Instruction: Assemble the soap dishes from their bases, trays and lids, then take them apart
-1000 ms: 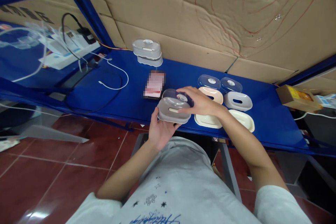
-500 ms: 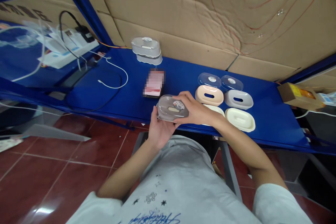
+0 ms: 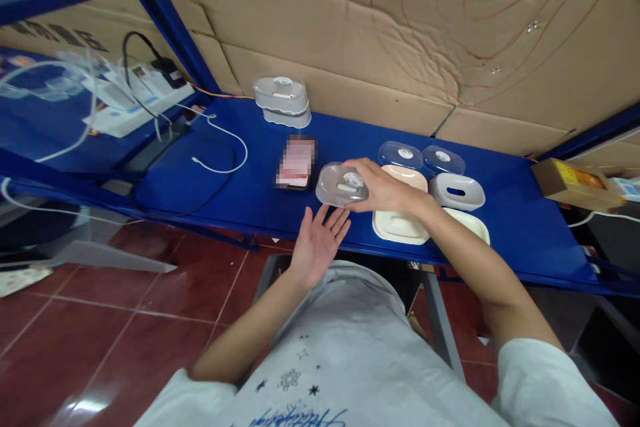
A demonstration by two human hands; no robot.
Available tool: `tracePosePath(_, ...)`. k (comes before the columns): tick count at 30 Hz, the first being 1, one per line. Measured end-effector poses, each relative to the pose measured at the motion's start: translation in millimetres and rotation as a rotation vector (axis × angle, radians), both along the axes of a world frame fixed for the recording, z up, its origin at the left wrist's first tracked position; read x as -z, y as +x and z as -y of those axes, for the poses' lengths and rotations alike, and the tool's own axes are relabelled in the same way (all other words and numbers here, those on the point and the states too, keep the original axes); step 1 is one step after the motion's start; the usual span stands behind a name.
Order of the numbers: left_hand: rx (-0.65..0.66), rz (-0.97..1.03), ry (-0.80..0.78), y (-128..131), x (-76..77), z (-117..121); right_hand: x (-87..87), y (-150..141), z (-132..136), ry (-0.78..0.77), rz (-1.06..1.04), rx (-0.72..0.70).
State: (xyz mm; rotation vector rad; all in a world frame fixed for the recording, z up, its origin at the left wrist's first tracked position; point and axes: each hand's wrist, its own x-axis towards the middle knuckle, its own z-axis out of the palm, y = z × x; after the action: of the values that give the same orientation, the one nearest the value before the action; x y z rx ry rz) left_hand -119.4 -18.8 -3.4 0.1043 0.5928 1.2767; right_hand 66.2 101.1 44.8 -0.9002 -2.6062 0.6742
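Left hand (image 3: 315, 247) open, palm up — right hand (image 3: 383, 188) alone grasps grey case (image 3: 331, 187), clear lid (image 3: 353, 179) seems seated.

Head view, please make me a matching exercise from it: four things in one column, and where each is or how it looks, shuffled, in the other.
1. Left hand
2. Cardboard box
3. Right hand
4. Grey stack

A. Gripping a clear-lidded grey container
B. Behind the phone
C. Open, palm up
D. By the right end of the blue table

Pairs: 1-C, 2-D, 3-A, 4-B
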Motion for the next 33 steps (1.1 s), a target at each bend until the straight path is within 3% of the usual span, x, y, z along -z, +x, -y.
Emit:
tracePosePath(7,0.032,-0.035,0.048,-0.4,1.0,5.1,2.5,-4.1,-80.3,0.05,0.21,0.148)
tracePosePath(10,0.037,-0.068,0.077,-1.3,2.3,6.7,-3.8,-2.5,-92.4,0.19,0.24,0.305)
tracePosePath(12,0.042,-0.084,0.09,-1.6,3.7,7.3,-12.0,10.1,-88.2,0.237,0.216,0.338)
tracePosePath(15,0.055,-0.101,0.112,-1.6,5.4,7.1,-23.5,41.4,-59.0,0.235,0.186,0.288)
tracePosePath(18,0.055,-0.132,0.112,-1.0,4.2,6.5,-22.2,67.6,-2.9,0.252,0.165,0.258)
tracePosePath(22,0.062,-0.19,0.052,0.5,-3.5,15.9,6.8,75.5,81.6,0.307,0.213,0.271)
tracePosePath(24,0.097,-0.218,0.019,2.0,-7.6,28.4,24.3,73.5,109.6,0.31,0.217,0.256)
tracePosePath(28,0.216,-0.271,-0.03,7.6,-12.8,55.7,39.8,68.6,126.1,0.289,0.065,0.309)
tracePosePath(31,0.271,-0.19,-0.088,14.7,-17.7,60.1,31.6,57.1,124.3,0.241,-0.151,0.395)
tracePosePath(33,0.275,-0.092,-0.089,21.0,-22.3,52.5,21.3,45.3,124.0,0.151,-0.27,0.352)
